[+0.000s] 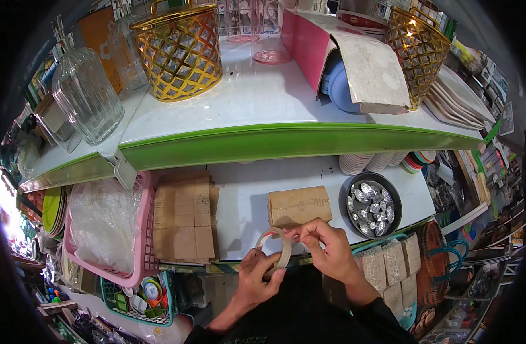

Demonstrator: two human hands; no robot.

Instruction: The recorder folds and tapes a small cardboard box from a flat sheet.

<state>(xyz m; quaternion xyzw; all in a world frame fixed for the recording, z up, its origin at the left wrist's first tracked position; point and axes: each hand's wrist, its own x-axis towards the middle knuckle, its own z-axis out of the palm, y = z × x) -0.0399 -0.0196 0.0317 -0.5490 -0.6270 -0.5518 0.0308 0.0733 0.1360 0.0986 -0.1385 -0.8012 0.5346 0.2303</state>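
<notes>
Beyond my black shirt (300, 315), my left hand (260, 272) clasps the tape (286, 250), whose end could stick back if my right hand (333, 252), its hold unclear, slips

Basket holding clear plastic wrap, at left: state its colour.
The basket is pink; it shows best in the head view.

Lettering in the scene.
Small pale lettering, cut off by the lower edge, stands on the black garment (314, 312); faint print on the brown cardboard packet (298, 205) is illegible.
</notes>
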